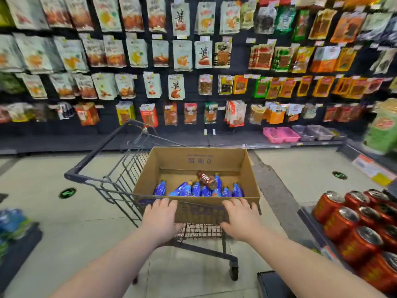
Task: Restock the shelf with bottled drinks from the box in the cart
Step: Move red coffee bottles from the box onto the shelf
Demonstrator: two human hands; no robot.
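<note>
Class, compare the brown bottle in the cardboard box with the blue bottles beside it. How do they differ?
The brown bottle is dark with white lettering; the blue bottles are bright blue. There is one brown bottle but several blue bottles. The brown bottle lies slanted, partly on the blue bottles, which line the near wall. All lie inside the cardboard box.

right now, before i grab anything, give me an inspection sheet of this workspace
surface: pale floor, wire cart standing on it
job's things: open cardboard box in the cart; blue bottles lying in it, one brown bottle on top
clutter: nothing seen
hands: left hand and right hand flat on the box's near wall, holding nothing
cables: nothing seen
surroundings: wall of hanging snack packets, pink baskets, red cans at right
</note>
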